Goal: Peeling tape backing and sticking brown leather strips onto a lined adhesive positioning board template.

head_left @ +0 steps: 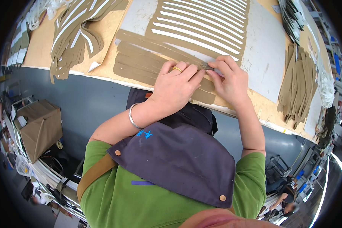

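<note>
Along the near edge of the surface, brown fabric strips lie beneath 2 hands. The left hand curls its grip onto them; I cannot tell whether it holds 1. The right hand keeps a narrow thumb-to-finger gap, its hold unclear. White-striped brown strips lie just beyond, farther from that edge.
</note>
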A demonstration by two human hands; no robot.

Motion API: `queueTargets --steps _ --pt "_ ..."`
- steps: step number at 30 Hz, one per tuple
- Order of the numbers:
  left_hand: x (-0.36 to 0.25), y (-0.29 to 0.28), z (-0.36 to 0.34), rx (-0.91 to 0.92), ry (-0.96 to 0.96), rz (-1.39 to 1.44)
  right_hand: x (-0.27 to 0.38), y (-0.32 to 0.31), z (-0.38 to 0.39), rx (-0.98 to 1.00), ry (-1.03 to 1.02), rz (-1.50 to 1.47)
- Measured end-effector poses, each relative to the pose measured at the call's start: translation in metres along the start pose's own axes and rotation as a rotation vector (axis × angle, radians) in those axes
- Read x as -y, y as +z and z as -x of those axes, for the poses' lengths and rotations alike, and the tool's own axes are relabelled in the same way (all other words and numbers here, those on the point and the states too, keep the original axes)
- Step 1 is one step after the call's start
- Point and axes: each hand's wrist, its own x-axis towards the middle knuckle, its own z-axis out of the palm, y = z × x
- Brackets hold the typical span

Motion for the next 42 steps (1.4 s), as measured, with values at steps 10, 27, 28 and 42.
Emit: queueTargets --steps 10,27,28,42 --pt "0.001 0.0 0.002 0.002 -0.013 0.034 -0.003 -0.001 0.002 0.008 0.079 -0.067" --pt "0.003 -0.002 0.009 0.01 0.012 0.069 0.007 0.005 -0.008 0.029 0.038 -0.05" --pt "0.003 -0.003 0.009 0.016 0.013 0.062 0.007 0.006 -0.008 0.025 0.029 -0.05" --pt "0.002 -0.006 0.014 0.023 -0.02 0.049 0.017 0.017 -0.026 0.033 -0.005 -0.054"
